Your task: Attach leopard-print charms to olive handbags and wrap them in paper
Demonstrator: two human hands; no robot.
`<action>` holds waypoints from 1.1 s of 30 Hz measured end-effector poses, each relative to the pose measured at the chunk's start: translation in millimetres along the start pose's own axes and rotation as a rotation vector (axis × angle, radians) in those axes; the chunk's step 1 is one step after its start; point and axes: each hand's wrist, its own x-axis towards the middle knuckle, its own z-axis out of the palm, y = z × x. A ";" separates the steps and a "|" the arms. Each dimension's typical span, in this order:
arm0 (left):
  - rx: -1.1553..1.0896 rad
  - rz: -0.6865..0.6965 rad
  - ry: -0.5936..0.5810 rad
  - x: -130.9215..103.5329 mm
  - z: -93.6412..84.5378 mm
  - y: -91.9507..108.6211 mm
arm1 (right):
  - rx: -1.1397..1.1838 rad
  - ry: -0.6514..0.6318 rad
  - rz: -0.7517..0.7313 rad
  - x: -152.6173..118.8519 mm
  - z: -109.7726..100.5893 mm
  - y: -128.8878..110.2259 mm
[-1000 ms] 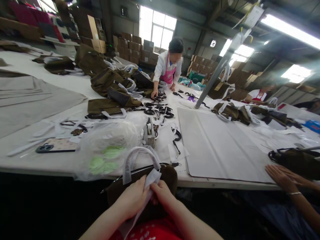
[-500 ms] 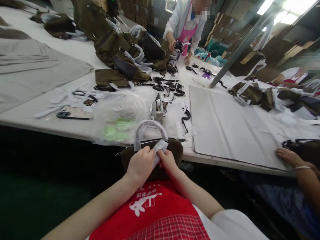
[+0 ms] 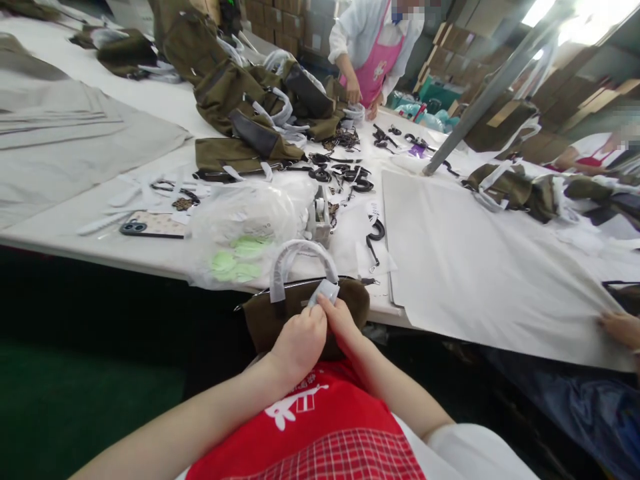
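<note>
A brown-olive handbag (image 3: 263, 327) with a zip along its top is at the table's front edge, close against my body. Its far handle (image 3: 300, 248) stands up in an arch, wrapped in whitish film. The pale wrapped piece of the near handle (image 3: 326, 291) lies between my hands. My left hand (image 3: 303, 339) is closed in a fist low on this wrapping, its fingertips hidden. Beside it, my right hand (image 3: 340, 319) pinches the wrapping with the thumb on top. The lower part of the bag is covered by my hands and forearms.
A clear plastic bag (image 3: 240, 220) with green pieces lies just beyond the handbag, near a phone (image 3: 153, 225). Black straps (image 3: 357, 177) and piled olive bags (image 3: 225, 93) lie farther back. At right, a co-worker's hand (image 3: 620, 328) holds a pale sheet (image 3: 475, 260). A slanted pole (image 3: 480, 107) rises behind.
My left hand has slid down and right along the wrapping, closer to my right hand. The co-worker at right has drawn the sheet over the table edge. Across the table, a person has set down black straps.
</note>
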 end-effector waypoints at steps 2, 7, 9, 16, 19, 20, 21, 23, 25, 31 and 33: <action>-0.183 -0.045 0.048 -1.3 -7.5 -12.6 | 0.019 0.019 0.006 -0.8 2.1 -4.0; -0.820 -0.431 0.012 4.4 -11.2 -54.2 | 0.012 -0.074 -0.041 -3.0 4.7 -8.6; -1.193 -0.490 -0.282 8.5 -0.9 -61.0 | -0.018 -0.101 -0.058 -1.5 5.3 -8.3; -1.756 -0.587 -0.438 17.9 26.0 -49.2 | -0.105 -0.134 -0.120 -5.2 -12.6 -11.1; -1.858 -0.628 -0.460 19.4 23.5 -47.9 | -0.045 -0.320 -0.156 -16.7 -26.5 -15.2; -1.877 -0.649 -0.475 19.7 22.3 -47.7 | -0.027 -0.362 -0.156 -19.6 -29.3 -15.7; -1.886 -0.667 -0.490 20.0 21.1 -47.0 | -0.018 -0.376 -0.152 -21.3 -30.7 -15.4; -1.875 -0.680 -0.502 20.5 19.6 -43.7 | -0.027 -0.335 -0.152 -21.1 -29.4 -12.7; -1.839 -0.670 -0.492 20.5 19.1 -38.1 | -0.072 -0.246 -0.170 -17.3 -24.4 -8.4; -1.618 -0.645 -0.318 14.2 27.3 -29.9 | -0.365 -0.144 -0.231 -17.6 -16.9 -14.0; -1.613 -0.626 -0.316 11.3 32.1 -34.2 | -0.546 -0.250 -0.204 -23.5 -23.6 -27.8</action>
